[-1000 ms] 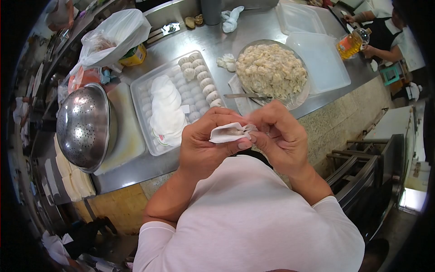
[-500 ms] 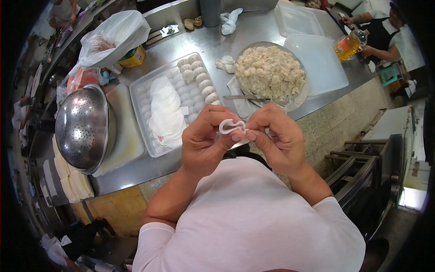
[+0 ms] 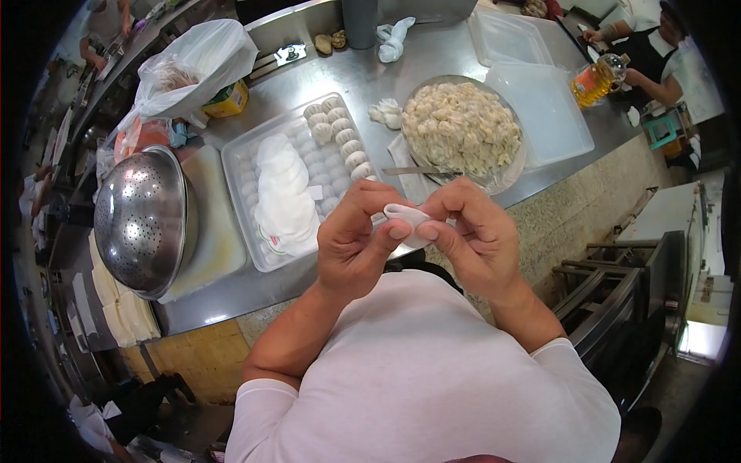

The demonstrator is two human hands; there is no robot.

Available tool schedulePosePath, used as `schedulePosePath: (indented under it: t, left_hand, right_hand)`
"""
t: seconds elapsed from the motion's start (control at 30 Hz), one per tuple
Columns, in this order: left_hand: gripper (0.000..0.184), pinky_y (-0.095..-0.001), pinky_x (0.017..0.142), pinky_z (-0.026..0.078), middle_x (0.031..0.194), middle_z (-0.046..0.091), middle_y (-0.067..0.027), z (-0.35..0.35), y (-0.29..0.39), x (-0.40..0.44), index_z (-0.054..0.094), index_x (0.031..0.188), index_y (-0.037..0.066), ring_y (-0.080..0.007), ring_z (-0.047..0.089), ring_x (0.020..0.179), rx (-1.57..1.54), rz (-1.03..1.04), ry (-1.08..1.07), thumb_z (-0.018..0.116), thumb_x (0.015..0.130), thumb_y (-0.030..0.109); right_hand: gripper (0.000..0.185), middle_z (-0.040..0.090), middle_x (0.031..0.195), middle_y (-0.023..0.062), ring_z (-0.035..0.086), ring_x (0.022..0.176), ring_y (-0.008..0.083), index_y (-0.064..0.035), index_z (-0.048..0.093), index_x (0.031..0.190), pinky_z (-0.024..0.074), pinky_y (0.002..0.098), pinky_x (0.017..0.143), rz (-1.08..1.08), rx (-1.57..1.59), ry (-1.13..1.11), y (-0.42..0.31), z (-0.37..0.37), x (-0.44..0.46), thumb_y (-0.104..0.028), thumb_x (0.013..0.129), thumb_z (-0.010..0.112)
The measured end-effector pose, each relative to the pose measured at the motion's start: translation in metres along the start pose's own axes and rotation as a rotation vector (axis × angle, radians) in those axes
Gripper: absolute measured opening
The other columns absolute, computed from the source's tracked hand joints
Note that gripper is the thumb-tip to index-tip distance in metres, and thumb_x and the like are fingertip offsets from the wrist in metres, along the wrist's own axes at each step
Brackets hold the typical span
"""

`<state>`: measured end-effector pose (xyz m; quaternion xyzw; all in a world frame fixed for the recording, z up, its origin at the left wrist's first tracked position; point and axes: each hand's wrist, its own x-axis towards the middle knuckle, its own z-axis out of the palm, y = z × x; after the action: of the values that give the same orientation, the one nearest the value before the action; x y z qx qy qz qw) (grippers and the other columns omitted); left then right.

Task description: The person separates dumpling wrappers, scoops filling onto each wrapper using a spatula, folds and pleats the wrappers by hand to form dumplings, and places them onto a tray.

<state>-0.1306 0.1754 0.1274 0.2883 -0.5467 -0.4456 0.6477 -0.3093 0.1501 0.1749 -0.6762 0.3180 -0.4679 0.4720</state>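
Observation:
A folded white dumpling is held in front of my chest, pinched between both hands. Fingers and thumb of my left hand close on its left side. My right hand grips the right edge between thumb and fingertips. Beyond the hands, a plastic tray holds a fanned stack of round white wrappers and rows of pleated dumplings. A heaped plate of pale, chunky filling stands ahead to the right. By its near edge lies a flat metal spreader or knife.
An upturned steel colander sits on a cutting board at left. Behind are a white plastic bag and a yellow box. Clear plastic lids lie at right. A co-worker stands past the oil bottle.
The wrapper's wavy open fold has been pressed closer together and turned, so a smoother side now faces up. Both hands keep their pinch and have shifted only slightly.

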Motion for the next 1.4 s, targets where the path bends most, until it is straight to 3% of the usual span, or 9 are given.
schedulePosePath:
  t: [0.17,0.37,0.53,0.73,0.93,1.13,1.23,1.3,1.4]
  left_hand:
    - [0.017,-0.0262,0.082,0.044,0.104,0.057,-0.0080,0.004,-0.005,-0.004,0.064,0.110,-0.001,-0.0140,0.052,0.092,-0.037,0.032,0.113,0.070,0.097,0.010]
    - [0.017,-0.0250,0.083,0.043,0.104,0.057,-0.0081,-0.008,0.000,0.001,0.064,0.110,-0.001,-0.0139,0.052,0.092,0.040,0.061,0.013,0.070,0.097,0.007]
    - [0.016,-0.0250,0.082,0.043,0.103,0.058,-0.0084,-0.002,-0.001,-0.002,0.065,0.110,-0.002,-0.0143,0.052,0.092,-0.023,0.085,0.150,0.069,0.097,0.008]
    - [0.012,-0.0260,0.080,0.044,0.100,0.059,-0.0073,-0.013,0.006,0.001,0.069,0.105,-0.001,-0.0142,0.053,0.091,0.072,0.038,0.086,0.071,0.095,0.005]
    - [0.009,-0.0277,0.071,0.047,0.093,0.061,-0.0066,-0.014,0.009,0.005,0.070,0.100,0.001,-0.0163,0.057,0.081,0.230,0.128,0.093,0.074,0.092,0.005]
    - [0.013,-0.0288,0.071,0.049,0.094,0.063,-0.0073,-0.038,0.020,0.018,0.068,0.102,0.001,-0.0161,0.059,0.080,0.304,0.098,-0.171,0.074,0.091,0.004]
    - [0.019,-0.0274,0.074,0.048,0.101,0.064,-0.0109,-0.041,0.027,0.017,0.068,0.101,-0.004,-0.0151,0.058,0.090,-0.028,-0.220,-0.109,0.064,0.101,0.014]
    - [0.028,-0.0308,0.070,0.053,0.104,0.067,-0.0124,-0.048,0.029,0.017,0.065,0.111,-0.005,-0.0189,0.065,0.089,-0.602,-0.771,-0.100,0.058,0.105,0.022]
    - [0.033,-0.0331,0.077,0.057,0.105,0.069,-0.0086,-0.072,-0.010,0.011,0.062,0.126,0.001,-0.0177,0.069,0.092,-0.692,-0.748,-0.219,0.060,0.105,0.026]
  right_hand:
    - [0.010,0.062,0.090,0.0079,0.058,0.079,0.0173,0.0003,0.068,0.099,0.0470,0.0294,0.073,-0.084,-0.169,-0.091,0.003,-0.004,0.003,-0.007,0.093,0.072]
    - [0.009,0.063,0.087,0.0075,0.058,0.078,0.0187,-0.0009,0.068,0.098,0.0468,0.0300,0.072,0.140,0.195,0.019,-0.002,0.006,0.005,-0.007,0.092,0.072]
    - [0.012,0.064,0.088,0.0057,0.059,0.079,0.0143,-0.0007,0.069,0.099,0.0471,0.0283,0.072,-0.143,-0.170,-0.144,0.003,0.001,0.014,-0.009,0.093,0.073]
    - [0.009,0.063,0.087,0.0069,0.058,0.076,0.0164,0.0003,0.068,0.096,0.0465,0.0292,0.070,0.098,0.031,-0.007,-0.002,0.016,0.009,-0.007,0.092,0.072]
    - [0.010,0.063,0.087,0.0072,0.058,0.077,0.0160,0.0002,0.069,0.096,0.0467,0.0283,0.070,-0.093,-0.280,-0.157,-0.005,0.007,0.016,-0.008,0.093,0.072]
    - [0.010,0.060,0.085,0.0059,0.053,0.074,0.0167,-0.0001,0.069,0.096,0.0448,0.0288,0.069,0.029,-0.153,-0.183,-0.003,0.009,0.019,-0.008,0.091,0.073]
    - [0.011,0.057,0.084,0.0048,0.053,0.073,0.0154,0.0004,0.070,0.097,0.0440,0.0276,0.069,-0.262,-0.266,-0.229,0.007,0.006,0.027,-0.007,0.089,0.074]
    - [0.012,0.056,0.084,0.0036,0.051,0.072,0.0137,0.0003,0.070,0.098,0.0432,0.0267,0.068,-0.275,-0.265,-0.227,0.016,0.010,0.031,-0.006,0.088,0.075]
    - [0.018,0.054,0.085,0.0008,0.049,0.074,0.0097,-0.0007,0.069,0.103,0.0413,0.0246,0.069,-0.114,-0.232,-0.237,0.024,0.017,0.031,-0.005,0.087,0.076]
